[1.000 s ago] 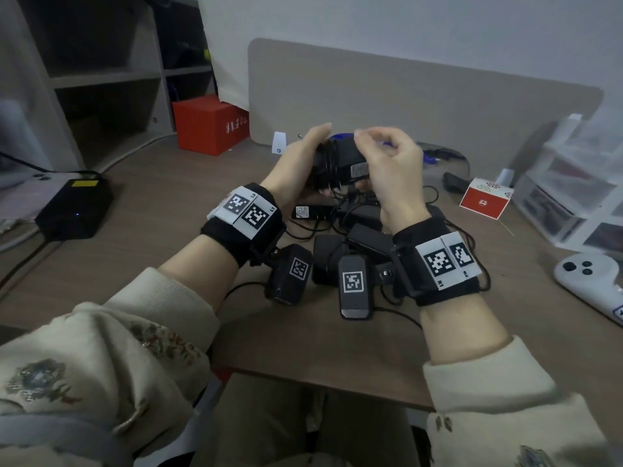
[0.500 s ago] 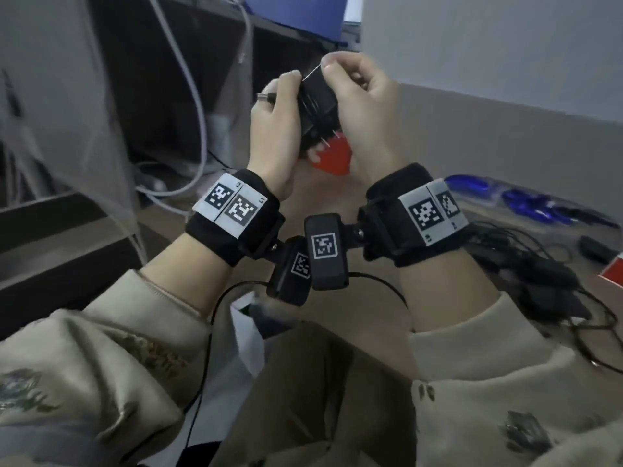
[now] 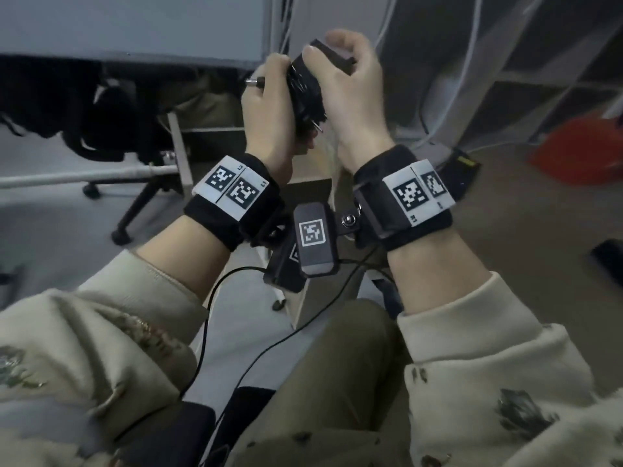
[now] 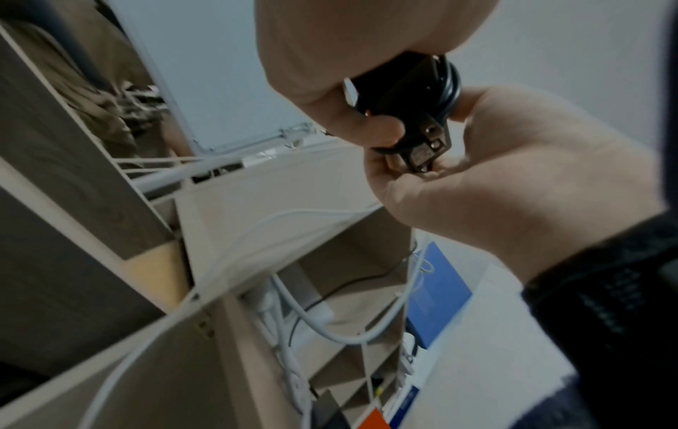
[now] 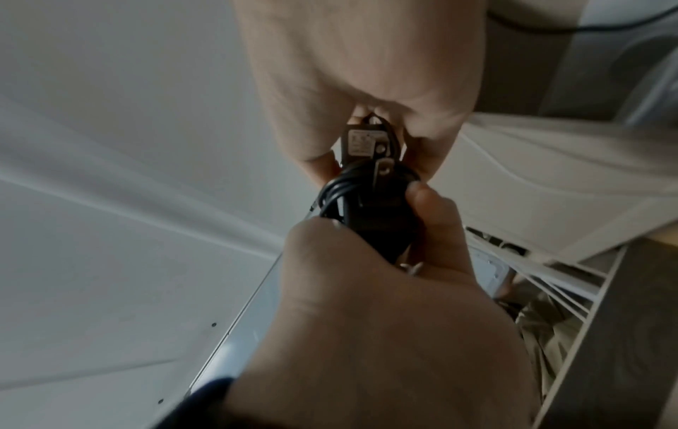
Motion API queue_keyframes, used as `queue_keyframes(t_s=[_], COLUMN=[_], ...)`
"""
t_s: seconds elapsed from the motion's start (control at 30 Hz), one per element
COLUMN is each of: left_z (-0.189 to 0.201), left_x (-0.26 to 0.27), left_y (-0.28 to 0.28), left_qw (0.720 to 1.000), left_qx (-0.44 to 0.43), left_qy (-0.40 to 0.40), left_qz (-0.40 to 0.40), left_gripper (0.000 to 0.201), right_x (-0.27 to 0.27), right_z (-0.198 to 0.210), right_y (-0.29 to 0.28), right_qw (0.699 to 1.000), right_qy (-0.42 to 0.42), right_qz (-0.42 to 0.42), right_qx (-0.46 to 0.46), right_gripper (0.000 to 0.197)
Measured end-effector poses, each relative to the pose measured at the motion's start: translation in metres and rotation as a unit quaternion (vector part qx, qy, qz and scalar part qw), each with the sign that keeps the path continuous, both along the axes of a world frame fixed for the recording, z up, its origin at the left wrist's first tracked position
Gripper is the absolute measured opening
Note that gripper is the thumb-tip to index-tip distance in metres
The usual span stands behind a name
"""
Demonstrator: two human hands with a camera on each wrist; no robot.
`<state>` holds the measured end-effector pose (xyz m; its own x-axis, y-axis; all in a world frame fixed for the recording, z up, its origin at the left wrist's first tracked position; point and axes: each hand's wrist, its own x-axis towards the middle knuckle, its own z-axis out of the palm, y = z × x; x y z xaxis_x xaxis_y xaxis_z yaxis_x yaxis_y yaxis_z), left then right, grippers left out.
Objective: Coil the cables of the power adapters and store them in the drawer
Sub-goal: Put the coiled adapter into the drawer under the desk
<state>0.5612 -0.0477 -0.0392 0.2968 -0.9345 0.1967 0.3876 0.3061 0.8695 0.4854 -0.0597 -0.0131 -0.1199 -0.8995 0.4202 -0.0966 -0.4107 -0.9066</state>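
Observation:
Both hands hold one black power adapter [image 3: 305, 85] up in front of me, its black cable wound tightly round the body. My left hand [image 3: 269, 106] grips the coiled side, and the cable's metal barrel tip [image 3: 251, 81] pokes out past its fingers. My right hand [image 3: 354, 96] curls over the adapter's top and far side. In the left wrist view, the adapter [image 4: 403, 87] sits between the left hand [image 4: 330, 72] and right hand [image 4: 513, 180], its plug prongs [image 4: 429, 139] showing. The right wrist view shows the coil [image 5: 337, 185] between the right hand [image 5: 366, 72] and left hand [image 5: 366, 290].
The brown desk [image 3: 522, 247] runs off to the right, bearing a red box [image 3: 580, 150] and a small black unit [image 3: 462, 170]. White cables [image 3: 472, 45] hang before open shelving behind the hands. A chair base [image 3: 135, 203] stands on the floor at left.
Both hands have lifted the wound adapter off the pile on the desk and carried it up and left. My view has swung left, so the pile is out of sight.

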Motion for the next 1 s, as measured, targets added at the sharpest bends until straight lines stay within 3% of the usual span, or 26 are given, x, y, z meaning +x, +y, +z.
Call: queue_keyframes(t_s=[0.1, 0.23, 0.33, 0.37, 0.53, 0.63, 0.7, 0.8, 0.83, 0.93, 1.0], left_z=[-0.010, -0.028, -0.039, -0.041, -0.040, -0.035, -0.036, -0.042, -0.046, -0.075, -0.109], left_x=[0.022, 0.046, 0.059, 0.063, 0.088, 0.102, 0.114, 0.131, 0.135, 0.150, 0.168], left_y=[-0.012, -0.034, -0.049, -0.054, -0.079, -0.092, -0.101, -0.110, -0.113, -0.130, -0.152], left_qw=[0.999, 0.998, 0.996, 0.994, 0.980, 0.970, 0.965, 0.958, 0.955, 0.941, 0.927], left_qx=[0.010, 0.035, 0.086, 0.107, 0.182, 0.212, 0.230, 0.269, 0.285, 0.308, 0.330], left_qy=[0.044, 0.041, 0.035, 0.018, -0.082, -0.119, -0.116, -0.089, -0.075, -0.134, -0.164], left_qz=[0.022, 0.028, -0.004, -0.014, -0.012, 0.024, 0.041, 0.047, 0.041, 0.046, 0.064], left_gripper=[0.027, 0.045, 0.048, 0.051, 0.059, 0.054, 0.049, 0.039, 0.038, 0.033, 0.062], right_x=[0.020, 0.040, 0.054, 0.057, 0.064, 0.064, 0.062, 0.065, 0.067, 0.079, 0.090], right_z=[-0.015, -0.032, -0.043, -0.046, -0.059, -0.064, -0.069, -0.078, -0.080, -0.085, -0.089], right_y=[-0.019, -0.041, -0.057, -0.063, -0.104, -0.130, -0.144, -0.164, -0.170, -0.181, -0.187], right_qw=[0.999, 0.989, 0.981, 0.980, 0.977, 0.970, 0.965, 0.955, 0.948, 0.901, 0.849], right_qy=[-0.009, 0.004, 0.025, 0.019, 0.008, 0.015, 0.024, 0.047, 0.052, 0.088, 0.176], right_qz=[0.031, 0.087, 0.113, 0.115, 0.103, 0.109, 0.102, 0.094, 0.105, 0.171, 0.223], right_qx=[0.044, 0.120, 0.155, 0.163, 0.188, 0.215, 0.242, 0.277, 0.296, 0.389, 0.445], right_gripper=[0.047, 0.050, 0.082, 0.083, 0.069, 0.049, 0.036, 0.032, 0.030, 0.012, 0.019])
